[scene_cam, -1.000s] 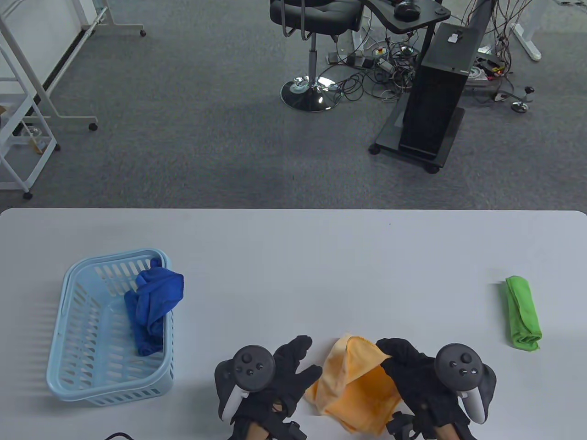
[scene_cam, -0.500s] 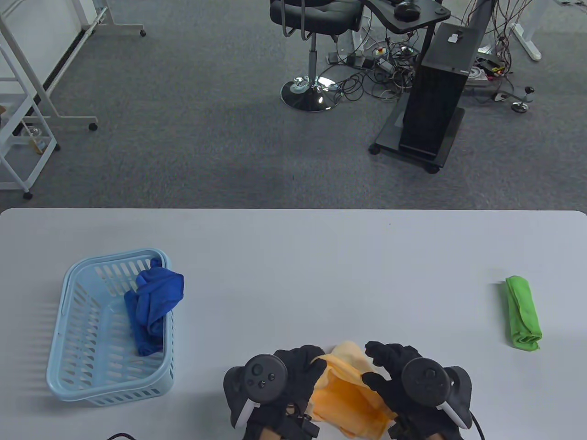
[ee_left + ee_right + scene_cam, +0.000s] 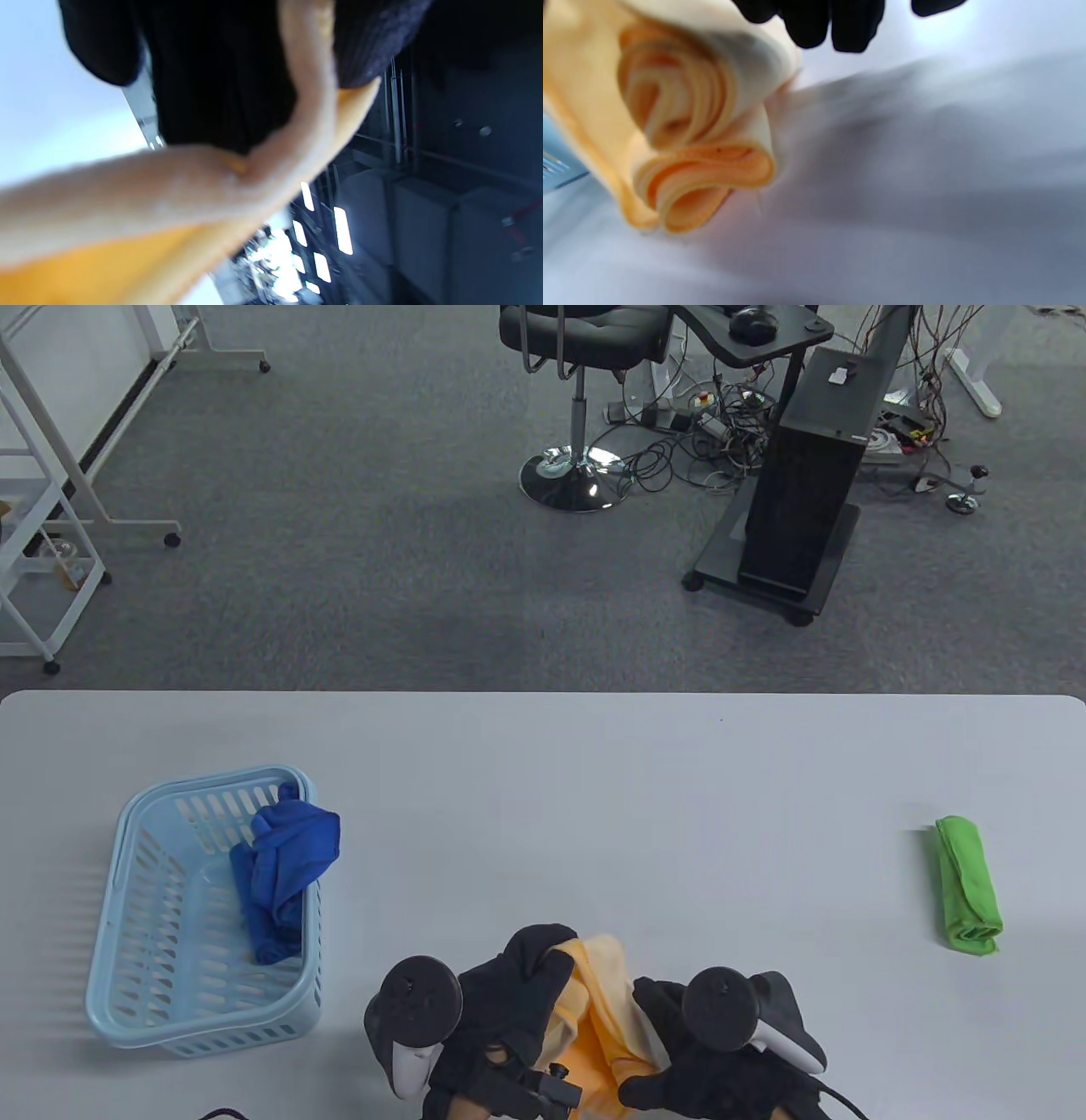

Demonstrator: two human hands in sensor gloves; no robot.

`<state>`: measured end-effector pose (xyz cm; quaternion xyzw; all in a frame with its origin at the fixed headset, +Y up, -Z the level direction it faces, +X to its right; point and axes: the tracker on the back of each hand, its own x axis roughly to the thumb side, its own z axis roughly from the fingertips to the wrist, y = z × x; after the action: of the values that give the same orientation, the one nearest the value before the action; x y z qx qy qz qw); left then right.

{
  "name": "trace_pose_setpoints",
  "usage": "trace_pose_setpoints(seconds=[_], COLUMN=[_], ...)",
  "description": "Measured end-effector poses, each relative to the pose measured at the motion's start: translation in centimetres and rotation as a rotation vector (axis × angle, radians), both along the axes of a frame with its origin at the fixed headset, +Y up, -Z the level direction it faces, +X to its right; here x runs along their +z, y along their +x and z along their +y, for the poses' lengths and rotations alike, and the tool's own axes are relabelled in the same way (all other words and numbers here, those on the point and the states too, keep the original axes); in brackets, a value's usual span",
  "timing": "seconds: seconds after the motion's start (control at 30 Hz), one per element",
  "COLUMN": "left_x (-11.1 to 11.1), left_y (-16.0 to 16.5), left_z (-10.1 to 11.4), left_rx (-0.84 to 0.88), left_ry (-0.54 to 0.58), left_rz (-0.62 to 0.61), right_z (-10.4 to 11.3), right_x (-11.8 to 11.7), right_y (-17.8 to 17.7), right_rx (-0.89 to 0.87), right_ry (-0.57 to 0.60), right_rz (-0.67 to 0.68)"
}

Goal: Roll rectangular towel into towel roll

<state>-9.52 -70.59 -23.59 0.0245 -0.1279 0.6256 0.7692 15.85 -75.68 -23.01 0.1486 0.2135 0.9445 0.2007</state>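
An orange towel (image 3: 598, 984) is bunched up between both hands at the table's near edge, lifted into loose folds. My left hand (image 3: 526, 984) grips its left side, with gloved fingers curled over the top edge. My right hand (image 3: 657, 1027) holds its right side lower down. In the left wrist view the black glove (image 3: 220, 63) wraps a pale orange towel (image 3: 169, 199) edge. The right wrist view shows the orange towel (image 3: 683, 127) in loose curled layers just above the table, with my fingertips (image 3: 835, 25) beside it.
A light blue basket (image 3: 127, 984) stands at the left of the white table (image 3: 594, 814), with a crumpled blue towel (image 3: 284, 874) hanging over its right rim. A rolled green towel (image 3: 967, 886) lies at the far right.
Both hands have closed in on the orange towel and drawn back toward the near edge. The towel went from lying partly spread to being gathered and lifted between them.
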Motion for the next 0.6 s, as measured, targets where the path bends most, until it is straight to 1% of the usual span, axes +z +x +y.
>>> trace_pose_setpoints(seconds=[0.03,0.07,0.13,0.17,0.3,0.37,0.43,0.47,0.5,0.53,0.57,0.6], left_x=[0.0,-0.1,-0.1,-0.1,0.1,0.3,0.3,0.3,0.3,0.2,0.2,0.1], left_y=[0.2,0.2,0.1,-0.2,-1.8,-2.5,-2.9,-2.9,-2.8,-2.5,-2.3,-2.1], left_z=[-0.1,-0.1,0.0,0.2,0.6,0.9,0.9,0.7,0.6,0.4,0.3,0.3], left_rx=[0.043,0.082,0.11,0.081,-0.056,-0.145,-0.267,-0.343,-0.384,-0.45,-0.489,-0.524], left_ry=[-0.007,-0.017,-0.013,-0.001,0.012,0.032,0.021,0.007,0.001,-0.009,-0.013,-0.011], left_rz=[-0.05,-0.084,-0.095,-0.078,0.095,0.179,0.274,0.302,0.312,0.327,0.337,0.36], right_z=[0.1,0.4,1.0,1.5,3.7,5.4,7.7,9.1,9.9,11.0,11.6,12.0], right_x=[-0.1,-0.3,-0.7,-0.8,-0.8,-0.4,0.3,0.9,1.3,1.8,2.0,2.1], right_y=[0.0,0.2,0.8,1.4,3.9,5.3,6.4,6.8,6.9,6.8,6.7,6.5], right_rx=[0.012,0.001,-0.005,-0.012,-0.045,-0.11,-0.219,-0.277,-0.301,-0.313,-0.296,-0.243], right_ry=[0.057,0.145,0.227,0.267,0.429,0.544,0.699,0.742,0.763,0.809,0.833,0.834], right_rz=[-0.059,-0.13,-0.19,-0.22,-0.371,-0.467,-0.519,-0.538,-0.537,-0.524,-0.502,-0.47])
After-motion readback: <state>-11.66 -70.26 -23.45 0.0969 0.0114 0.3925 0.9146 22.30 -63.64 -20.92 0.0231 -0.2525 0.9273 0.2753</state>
